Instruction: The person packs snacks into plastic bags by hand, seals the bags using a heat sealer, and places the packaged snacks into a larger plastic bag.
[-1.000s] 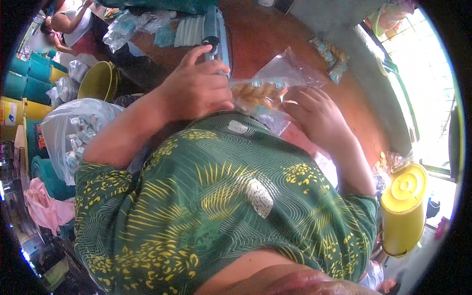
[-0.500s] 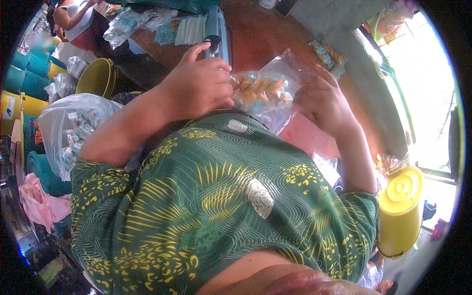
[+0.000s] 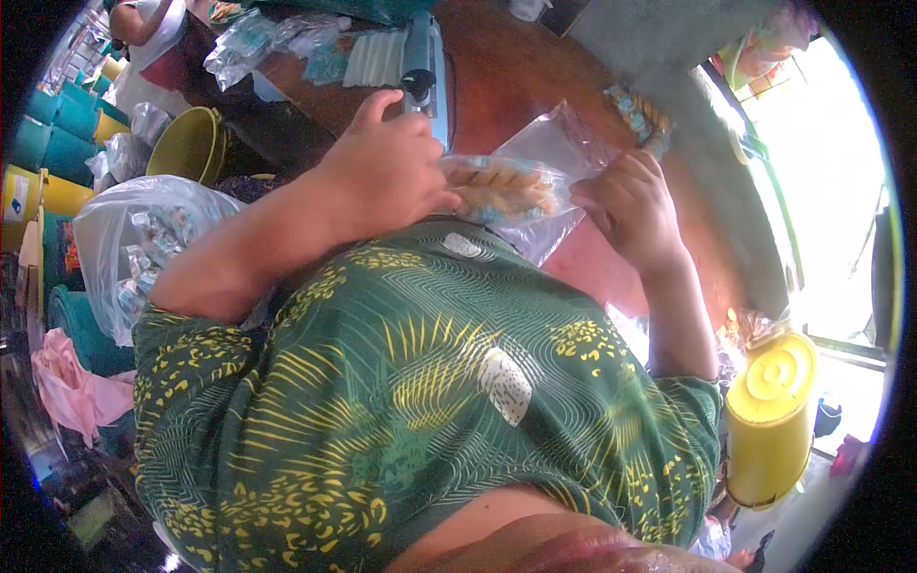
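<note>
A clear plastic packet of brown twisted snacks [image 3: 511,189] lies crosswise in front of my belly. My left hand [image 3: 396,167] is closed on the packet's left end, its forefinger raised beside the black knob of a light blue device [image 3: 439,105]. At the other end, the fingertips of my right hand [image 3: 630,205] pinch the packet's clear plastic. A larger clear plastic sheet or bag [image 3: 559,138] spreads behind and under the packet, on the reddish-brown surface [image 3: 497,57].
More packed snacks [image 3: 642,119] lie at the back right. Flat packaging [image 3: 371,59] is left of the device. A clear bag of small packets [image 3: 158,234], a yellow tub [image 3: 186,148] and teal tubs stand left. A lidded yellow bucket [image 3: 772,420] stands right; another person [image 3: 153,33] is back left.
My right hand first came off the packet's right part with fingers raised, then closed on its right end. The packet has turned and lies straighter. My left hand has stayed nearly in place.
</note>
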The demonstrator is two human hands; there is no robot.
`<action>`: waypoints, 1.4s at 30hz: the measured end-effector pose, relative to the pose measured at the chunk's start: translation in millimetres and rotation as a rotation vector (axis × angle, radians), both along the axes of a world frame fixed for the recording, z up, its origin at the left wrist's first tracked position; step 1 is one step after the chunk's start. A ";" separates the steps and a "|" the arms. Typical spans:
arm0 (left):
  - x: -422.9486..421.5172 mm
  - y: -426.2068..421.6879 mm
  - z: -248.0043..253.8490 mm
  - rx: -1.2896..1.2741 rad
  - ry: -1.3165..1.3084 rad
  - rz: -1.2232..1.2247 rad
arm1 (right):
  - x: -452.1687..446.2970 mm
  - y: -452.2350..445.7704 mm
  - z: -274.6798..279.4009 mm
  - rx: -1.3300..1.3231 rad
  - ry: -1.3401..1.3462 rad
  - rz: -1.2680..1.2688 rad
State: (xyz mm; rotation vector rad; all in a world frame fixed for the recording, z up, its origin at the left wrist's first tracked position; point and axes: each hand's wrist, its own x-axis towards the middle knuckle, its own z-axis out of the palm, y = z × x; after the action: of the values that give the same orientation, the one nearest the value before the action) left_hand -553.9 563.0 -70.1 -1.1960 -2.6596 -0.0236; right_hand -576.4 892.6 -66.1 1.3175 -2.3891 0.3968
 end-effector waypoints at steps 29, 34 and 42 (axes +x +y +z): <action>-12.1 8.3 -116.9 1.342 -0.919 -0.216 | 13.4 -29.1 -85.8 -0.474 -0.330 0.081; -12.8 7.8 -101.6 1.317 -0.983 -0.042 | 8.8 -11.0 -85.2 -0.325 -0.345 -0.075; -19.3 19.6 -102.9 1.409 -0.943 0.034 | 20.1 1.7 -117.0 -1.097 -0.743 -0.284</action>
State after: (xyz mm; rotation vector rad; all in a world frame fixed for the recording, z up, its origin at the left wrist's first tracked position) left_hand -573.2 582.6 -173.1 -0.5929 -2.1014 -2.3945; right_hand -556.4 894.3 -183.1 0.3178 -2.1078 1.9888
